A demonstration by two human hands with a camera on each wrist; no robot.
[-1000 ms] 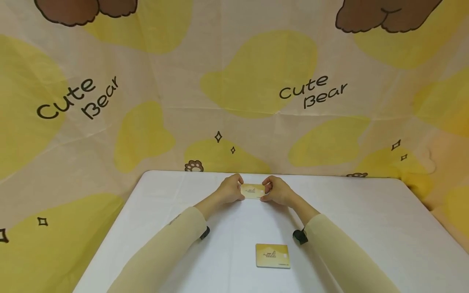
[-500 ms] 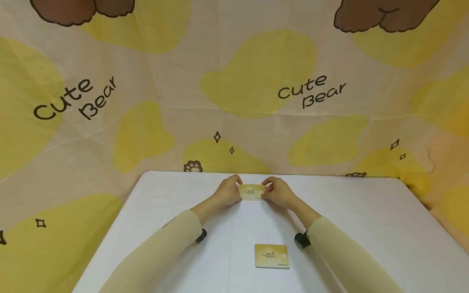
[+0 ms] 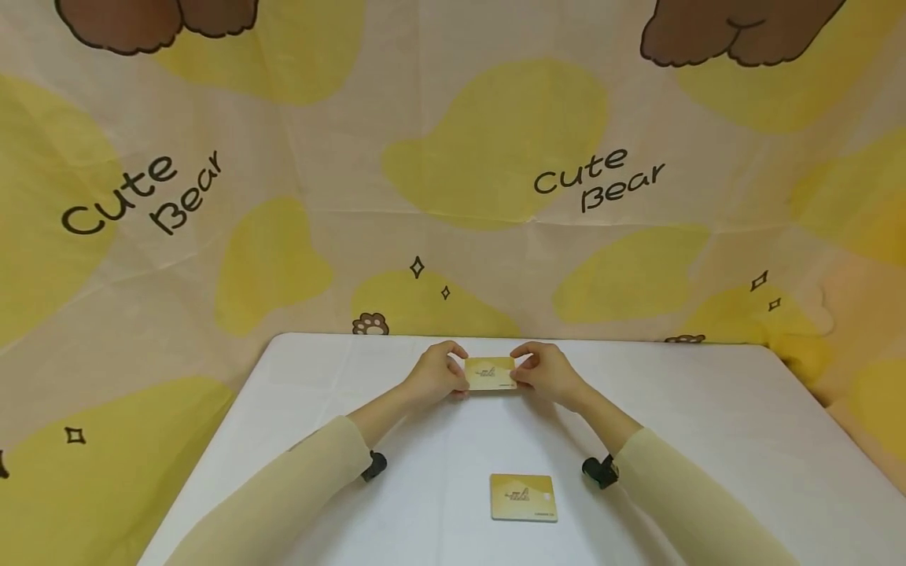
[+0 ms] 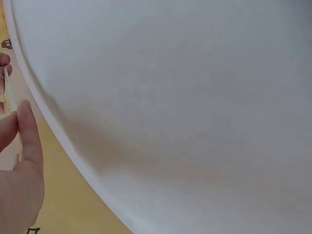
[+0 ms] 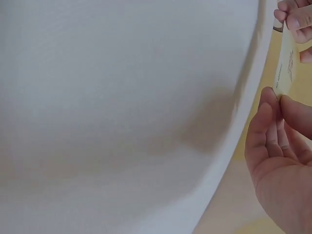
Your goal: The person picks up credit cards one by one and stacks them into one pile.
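Note:
Between my two hands, near the far side of the table, a thin yellow card (image 3: 490, 373) with a brown printed design faces me. My left hand (image 3: 435, 373) pinches its left end between thumb and fingers. Its right end is pinched by my right hand (image 3: 553, 375). From the right wrist the card (image 5: 287, 66) appears nearly edge-on, with the thumb of the right hand (image 5: 280, 161) at its near end. The left wrist view catches only a sliver of the card beyond the left hand (image 4: 22, 161). A second, similar yellow card (image 3: 524, 498) lies flat nearer to me.
A white-covered table (image 3: 672, 424) with rounded far corners spreads under both arms. Right behind its far edge hangs a cloth backdrop (image 3: 481, 189) with yellow patches and "Cute Bear" lettering. Dark wrist devices (image 3: 600, 472) hang by both sleeves.
Both hands still pinch the card, which tilts up slightly more toward me. My forearms have spread a little apart. The second card lies where it was.

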